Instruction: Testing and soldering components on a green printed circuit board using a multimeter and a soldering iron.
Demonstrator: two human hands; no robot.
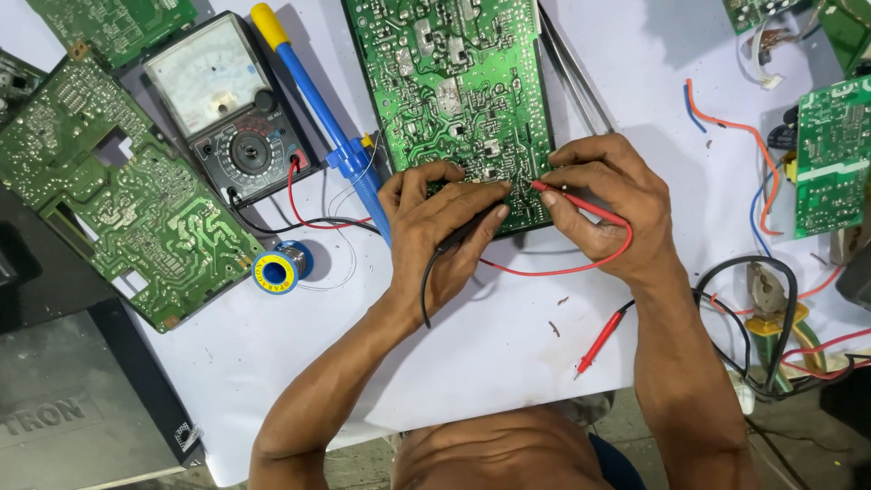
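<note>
1. Looking down, we see our left hand [435, 231] curled shut around a black probe [467, 230], its tip pressed on the bottom edge of the big green board [454, 82]
2. We see our right hand [603, 195] pinching a red probe [576, 201] between thumb and fingers, and its tip touches the same board just beside the black one
3. We find that board in the top middle of the white table [490, 354], right under both our hands
4. We see a red wire [553, 269] loop from the red probe under our hands, and a black wire [425, 290] hang down from the left hand
5. We spot a meter with a dial [227, 104] on the left, with a blue and yellow tool [318, 109] just beside it
6. We see a small roll of solder wire [277, 270] near the left wrist
7. We notice another green board [118, 191] far left, and one more [830, 154] far right
8. We see a loose red probe [601, 340] lying near our right arm, not touching it
</note>
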